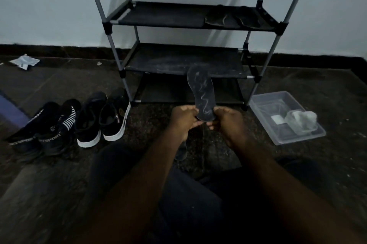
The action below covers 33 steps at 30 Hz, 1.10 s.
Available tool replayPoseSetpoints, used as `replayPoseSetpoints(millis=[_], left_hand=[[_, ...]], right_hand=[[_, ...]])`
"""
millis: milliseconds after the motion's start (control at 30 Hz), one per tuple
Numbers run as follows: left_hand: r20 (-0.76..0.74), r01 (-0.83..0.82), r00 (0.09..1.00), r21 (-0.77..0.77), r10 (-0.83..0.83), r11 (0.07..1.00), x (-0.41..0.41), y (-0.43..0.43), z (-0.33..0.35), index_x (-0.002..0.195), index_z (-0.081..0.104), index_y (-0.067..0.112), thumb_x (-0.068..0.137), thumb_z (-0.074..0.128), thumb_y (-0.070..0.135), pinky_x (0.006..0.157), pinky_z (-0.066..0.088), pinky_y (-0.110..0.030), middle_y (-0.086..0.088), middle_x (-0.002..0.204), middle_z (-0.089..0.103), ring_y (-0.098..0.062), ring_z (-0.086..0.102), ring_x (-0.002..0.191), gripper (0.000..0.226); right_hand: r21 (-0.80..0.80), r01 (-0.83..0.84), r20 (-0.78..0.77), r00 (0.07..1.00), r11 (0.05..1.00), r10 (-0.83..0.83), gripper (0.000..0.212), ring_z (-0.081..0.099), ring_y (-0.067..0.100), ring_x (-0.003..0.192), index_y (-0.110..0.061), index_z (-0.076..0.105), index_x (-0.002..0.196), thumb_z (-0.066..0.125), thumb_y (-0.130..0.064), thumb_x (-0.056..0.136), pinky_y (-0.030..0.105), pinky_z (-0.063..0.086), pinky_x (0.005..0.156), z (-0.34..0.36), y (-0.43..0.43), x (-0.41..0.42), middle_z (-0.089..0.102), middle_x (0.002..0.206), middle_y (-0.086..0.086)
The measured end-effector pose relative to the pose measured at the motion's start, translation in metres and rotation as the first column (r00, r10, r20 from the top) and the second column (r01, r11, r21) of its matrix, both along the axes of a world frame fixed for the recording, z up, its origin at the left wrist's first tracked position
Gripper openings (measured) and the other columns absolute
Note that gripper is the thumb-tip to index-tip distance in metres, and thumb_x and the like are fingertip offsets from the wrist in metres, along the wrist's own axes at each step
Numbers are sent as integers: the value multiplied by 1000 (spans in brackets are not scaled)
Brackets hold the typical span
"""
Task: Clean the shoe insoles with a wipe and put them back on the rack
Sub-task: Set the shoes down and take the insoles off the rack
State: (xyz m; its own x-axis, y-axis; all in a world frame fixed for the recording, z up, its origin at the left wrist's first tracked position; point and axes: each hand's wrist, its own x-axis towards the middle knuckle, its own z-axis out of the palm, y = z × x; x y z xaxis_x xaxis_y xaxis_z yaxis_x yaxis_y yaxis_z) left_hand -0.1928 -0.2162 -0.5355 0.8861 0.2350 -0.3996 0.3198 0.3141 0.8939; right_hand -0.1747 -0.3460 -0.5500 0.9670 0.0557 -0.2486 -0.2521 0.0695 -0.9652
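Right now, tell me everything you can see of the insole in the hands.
The insole is thin, flat, dark and foot-shaped, with pale wavy streaks on the face toward the camera. It stands upright, wide toe end up and narrow heel end down, in front of the rack, off the floor. The left hand and right hand pinch its heel end from either side. A thin pale strand hangs below it. Its material cannot be told.

The left forearm point(143, 172) and the right forearm point(266, 166) are bare along all their visible length, as are the left hand point(183, 120) and the right hand point(228, 122). Plain dark trousers point(188, 204), near black in the dim light, cover the legs.
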Motion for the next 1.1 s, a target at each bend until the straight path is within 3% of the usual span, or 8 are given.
replayPoseSetpoints(millis=[233,400,533,667,733,833,967,1100], left_hand=[[-279,115,957,94,-85,989,5,-19,-87,87,57,7,97,52,0,68,54,-31,-12,99,64,-26,62,95,13],[-381,137,923,199,-52,970,11,-28,-124,107,57,1,97,51,-1,66,53,-32,-18,113,60,-28,59,97,12],[-454,188,890,270,-47,944,14,-23,-138,109,58,-1,96,51,-3,66,54,-34,-17,111,59,-29,59,96,15],[-486,373,865,450,-128,811,12,-19,-144,120,60,-3,95,56,9,74,59,-38,-17,116,65,-34,68,97,28],[-491,463,858,617,-149,637,7,-20,-142,114,62,-1,95,57,20,79,57,-37,-17,112,66,-35,67,97,29],[-499,538,842,752,-205,381,-1,-22,-139,114,61,0,95,57,22,84,50,-37,-18,119,63,-35,61,109,29],[-535,582,813,747,-229,322,-5,-18,-135,119,61,2,96,55,20,90,48,-36,-17,125,62,-33,59,114,30],[-533,579,815,733,-227,357,-12,-10,-131,122,59,2,97,54,21,94,50,-38,-17,125,62,-33,59,115,32]], right_hand=[[-148,-13,-262,965,989,-26,22,62,19,50,1,65,91,45,-4,98,25,49,43,-81,-25,-8,68,73,17],[-310,-56,-318,947,949,-49,26,59,17,42,-6,59,82,39,-1,99,23,46,37,-110,-22,-3,64,64,14],[-401,-184,-385,923,897,16,26,60,21,43,8,60,100,36,-4,102,28,50,39,-126,-18,2,64,66,18],[-470,-381,-397,897,796,195,24,63,6,50,13,60,108,46,-5,99,21,56,53,-140,-21,3,69,90,15],[-489,-410,-392,892,770,226,29,67,16,72,10,60,117,50,-7,97,25,59,66,-135,-25,3,69,104,16],[-547,-426,-385,893,721,235,29,64,33,103,11,57,121,49,-2,97,8,51,58,-127,-26,0,64,113,16],[-515,-460,-412,873,723,261,18,68,39,87,6,67,106,56,4,91,51,57,82,-129,-24,-3,70,102,22],[-585,-482,-348,876,652,335,20,68,28,85,0,67,108,55,0,93,35,58,71,-124,-18,-6,70,105,17]])
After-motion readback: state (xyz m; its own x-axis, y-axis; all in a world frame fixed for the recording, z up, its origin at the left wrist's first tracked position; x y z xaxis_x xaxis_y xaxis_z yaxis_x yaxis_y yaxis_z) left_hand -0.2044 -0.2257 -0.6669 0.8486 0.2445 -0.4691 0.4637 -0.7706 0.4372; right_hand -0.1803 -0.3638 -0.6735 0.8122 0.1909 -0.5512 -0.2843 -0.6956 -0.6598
